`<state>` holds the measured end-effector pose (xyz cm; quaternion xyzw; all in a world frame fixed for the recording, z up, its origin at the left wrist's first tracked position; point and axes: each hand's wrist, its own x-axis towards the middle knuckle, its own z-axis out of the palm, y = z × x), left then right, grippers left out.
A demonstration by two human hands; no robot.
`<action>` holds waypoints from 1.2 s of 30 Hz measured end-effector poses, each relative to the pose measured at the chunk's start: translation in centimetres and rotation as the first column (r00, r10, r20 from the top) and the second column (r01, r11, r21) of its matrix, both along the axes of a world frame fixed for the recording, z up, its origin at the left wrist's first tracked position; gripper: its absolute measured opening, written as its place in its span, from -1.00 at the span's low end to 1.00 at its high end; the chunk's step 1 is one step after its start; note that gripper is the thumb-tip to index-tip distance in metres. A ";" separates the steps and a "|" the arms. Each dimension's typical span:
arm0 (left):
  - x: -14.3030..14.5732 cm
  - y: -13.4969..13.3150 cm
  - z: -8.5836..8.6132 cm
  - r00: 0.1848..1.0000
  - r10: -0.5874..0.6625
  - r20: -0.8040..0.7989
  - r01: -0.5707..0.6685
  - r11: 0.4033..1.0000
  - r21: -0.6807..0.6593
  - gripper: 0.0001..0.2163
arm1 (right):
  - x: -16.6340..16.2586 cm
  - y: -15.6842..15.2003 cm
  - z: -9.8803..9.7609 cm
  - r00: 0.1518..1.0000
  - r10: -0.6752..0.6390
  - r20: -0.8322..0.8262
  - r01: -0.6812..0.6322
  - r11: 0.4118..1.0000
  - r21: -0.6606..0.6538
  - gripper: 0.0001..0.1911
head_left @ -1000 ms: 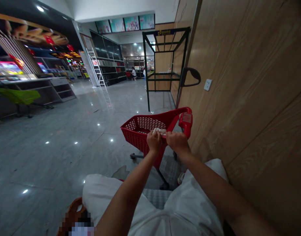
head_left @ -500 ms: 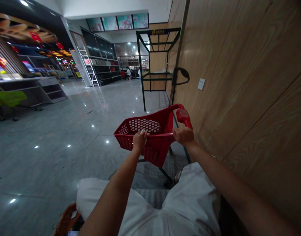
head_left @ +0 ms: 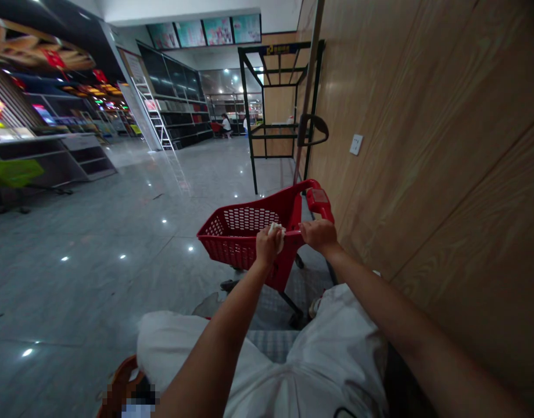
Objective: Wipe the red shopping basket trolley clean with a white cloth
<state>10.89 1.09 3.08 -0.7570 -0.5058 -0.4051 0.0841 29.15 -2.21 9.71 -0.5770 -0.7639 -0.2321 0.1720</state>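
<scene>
Pinching a crumpled white cloth [head_left: 276, 230] onto the rear rim of the red plastic shopping cart [head_left: 238, 235], the left hand [head_left: 267, 247] is closed; the right hand [head_left: 319, 235] clasps the same rim. The cart's long axis points away and leftward. Its handle label [head_left: 318, 197] is too blurred to read.

Dim interior, ceiling-light glare on floor [head_left: 118, 244], edges warped

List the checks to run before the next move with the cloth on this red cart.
1. Grip: ok, the left hand is closed on the white cloth, pressed to the rim of the red cart.
2. Steadying: ok, the right hand grips the rim's near corner.
3. Rolling: cannot tell, the wheels are mostly hidden.
4. Way ahead: ok, the grey floor shows nothing close in front.
5. Room on the right: not ok, the wooden wall stands close beside the cart.
</scene>
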 end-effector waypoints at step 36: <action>2.2 -1.3 1.4 0.997 0.035 -0.066 -0.035 0.999 0.006 -0.72 | 0.0 0.7 -0.6 0.999 0.048 -0.003 -0.047 0.996 0.075 -0.53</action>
